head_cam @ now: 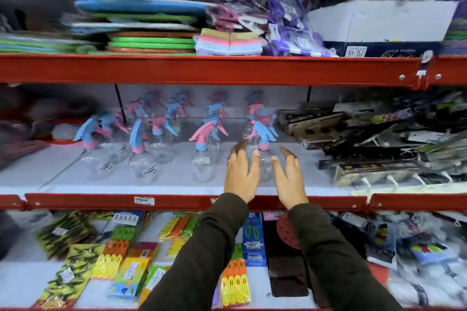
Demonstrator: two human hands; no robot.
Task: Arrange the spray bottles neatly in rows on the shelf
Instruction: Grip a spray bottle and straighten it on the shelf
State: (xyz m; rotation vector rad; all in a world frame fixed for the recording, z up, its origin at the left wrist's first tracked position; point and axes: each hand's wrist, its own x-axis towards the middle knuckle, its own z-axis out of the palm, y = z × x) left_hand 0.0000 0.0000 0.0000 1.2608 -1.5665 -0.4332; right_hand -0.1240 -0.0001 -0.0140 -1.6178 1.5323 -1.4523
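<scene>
Both hands flanking the rightmost front spray bottle on the middle shelf

The left hand (pixel 241 174) and right hand (pixel 288 179) are open, fingers spread, on either side of a clear spray bottle (pixel 264 159), and with the blur I can't tell if they're touching it. Neither has closed on anything. The other spray bottles (pixel 161 139) stand upright on the white shelf (pixel 63 177) in rough columns running front to back, long axis vertical, pink and blue trigger heads pointing every which way. They look empty, so probably light, top-heavy and easy to knock over; smooth plastic too. I'd grab low around the round belly, not the trigger.
</scene>
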